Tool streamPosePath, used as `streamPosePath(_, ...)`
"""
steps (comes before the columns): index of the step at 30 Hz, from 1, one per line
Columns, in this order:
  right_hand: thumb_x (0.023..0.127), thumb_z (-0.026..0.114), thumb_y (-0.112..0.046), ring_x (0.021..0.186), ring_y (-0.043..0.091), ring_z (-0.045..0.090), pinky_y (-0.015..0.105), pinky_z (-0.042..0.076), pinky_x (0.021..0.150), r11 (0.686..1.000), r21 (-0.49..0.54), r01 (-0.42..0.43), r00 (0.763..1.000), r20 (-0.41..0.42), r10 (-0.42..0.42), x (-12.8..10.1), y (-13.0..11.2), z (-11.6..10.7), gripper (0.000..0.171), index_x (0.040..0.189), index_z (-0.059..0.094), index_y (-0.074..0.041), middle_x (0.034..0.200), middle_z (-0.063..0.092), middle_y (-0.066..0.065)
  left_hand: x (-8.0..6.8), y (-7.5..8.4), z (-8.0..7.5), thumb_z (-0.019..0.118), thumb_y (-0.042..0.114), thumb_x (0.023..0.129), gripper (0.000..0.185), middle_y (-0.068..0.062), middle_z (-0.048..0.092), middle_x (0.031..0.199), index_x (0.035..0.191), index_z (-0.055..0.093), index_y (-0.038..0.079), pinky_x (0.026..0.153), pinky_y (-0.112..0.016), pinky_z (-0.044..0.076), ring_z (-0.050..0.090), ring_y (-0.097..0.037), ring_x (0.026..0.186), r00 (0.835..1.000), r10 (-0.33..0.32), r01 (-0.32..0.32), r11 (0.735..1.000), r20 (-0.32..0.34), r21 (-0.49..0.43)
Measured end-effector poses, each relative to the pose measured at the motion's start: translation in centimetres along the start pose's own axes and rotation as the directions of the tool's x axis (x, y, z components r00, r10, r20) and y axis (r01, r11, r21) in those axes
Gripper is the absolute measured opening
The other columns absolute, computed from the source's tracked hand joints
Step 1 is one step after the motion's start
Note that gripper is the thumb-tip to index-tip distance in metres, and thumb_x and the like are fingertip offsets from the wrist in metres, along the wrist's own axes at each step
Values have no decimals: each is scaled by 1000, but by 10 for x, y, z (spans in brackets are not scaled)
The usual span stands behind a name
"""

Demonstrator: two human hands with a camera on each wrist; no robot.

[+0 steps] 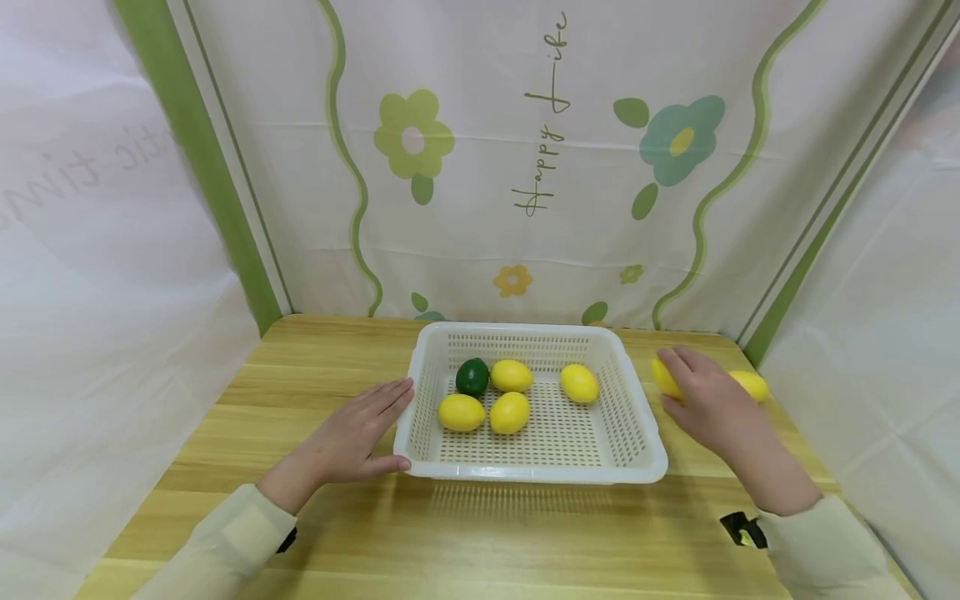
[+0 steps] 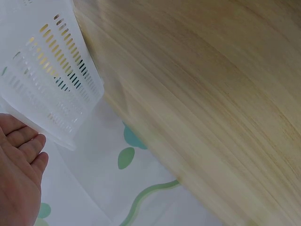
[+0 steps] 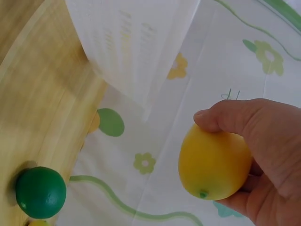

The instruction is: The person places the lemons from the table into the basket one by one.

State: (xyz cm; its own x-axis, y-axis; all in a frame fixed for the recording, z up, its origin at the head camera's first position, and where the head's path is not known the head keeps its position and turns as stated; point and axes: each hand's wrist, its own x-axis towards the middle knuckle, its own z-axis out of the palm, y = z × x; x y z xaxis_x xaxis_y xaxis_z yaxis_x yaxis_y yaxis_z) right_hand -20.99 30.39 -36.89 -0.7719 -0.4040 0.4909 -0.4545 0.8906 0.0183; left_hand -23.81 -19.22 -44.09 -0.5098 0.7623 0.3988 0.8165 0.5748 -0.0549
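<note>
My right hand (image 1: pixel 708 398) grips a yellow lemon (image 3: pixel 214 162) between thumb and fingers, to the right of a white plastic basket (image 1: pixel 530 475). Part of that lemon (image 1: pixel 666 379) shows past the fingers in the head view. Against the basket's left rim rests my left hand (image 1: pixel 358 433), its fingers laid along the edge and its thumb at the near corner. Inside the basket lie a dark green lime-like fruit (image 1: pixel 472 378) and several lemons (image 1: pixel 512 376). Another lemon (image 1: pixel 750 385) lies on the table just beyond the right hand.
A second green fruit (image 3: pixel 41 192) sits on the wooden table (image 1: pixel 322 542) in the right wrist view; the right hand hides it in the head view. Behind the table hangs a flower-printed white curtain (image 1: pixel 465 250), with white sheets on both sides.
</note>
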Motion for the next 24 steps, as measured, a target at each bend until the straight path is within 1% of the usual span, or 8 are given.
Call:
streamPosePath(4, 65, 85, 3, 100, 51, 57, 59, 52, 77, 998, -25, 60, 998, -26, -60, 6, -8, 4, 69, 124, 51, 9, 116, 55, 36, 0, 0, 0, 41, 70, 91, 94, -22, 38, 149, 142, 42, -9, 109, -49, 34, 38, -34, 136, 1000, -6, 6, 1000, 6, -3)
streamPosePath(10, 61, 88, 3, 98, 48, 60, 55, 54, 75, 990, -65, 126, 990, -56, -130, 15, -19, 8, 71, 122, 53, 8, 115, 57, 34, -1, 0, 1, 42, 70, 91, 94, -22, 38, 149, 142, 41, -9, 109, -50, 34, 38, -34, 136, 1000, -9, 9, 1000, 6, -6)
streamPosePath(16, 60, 89, 4, 96, 46, 60, 54, 54, 77, 982, -63, 176, 983, -49, -179, 21, -27, 13, 73, 123, 54, 9, 115, 57, 34, 0, 0, 1, 42, 70, 91, 94, -22, 39, 149, 141, 42, -9, 108, -50, 35, 38, -35, 136, 1000, -7, 7, 1000, -1, -4)
streamPosePath(20, 60, 88, 4, 95, 45, 60, 52, 54, 78, 974, -68, 217, 974, -53, -220, 25, -30, 18, 71, 122, 55, 9, 115, 57, 33, 0, 0, 1, 42, 70, 91, 94, -22, 38, 149, 142, 42, -9, 109, -50, 34, 38, -34, 136, 1000, -11, 11, 1000, 5, -4)
streamPosePath(24, 63, 87, 2, 98, 44, 60, 51, 54, 81, 970, -79, 231, 972, -22, -234, 28, -33, 22, 67, 122, 55, 9, 116, 57, 32, 0, 0, 0, 42, 70, 91, 94, -22, 38, 149, 142, 41, -9, 109, -50, 34, 37, -34, 136, 1000, -14, 14, 1000, 13, -3)
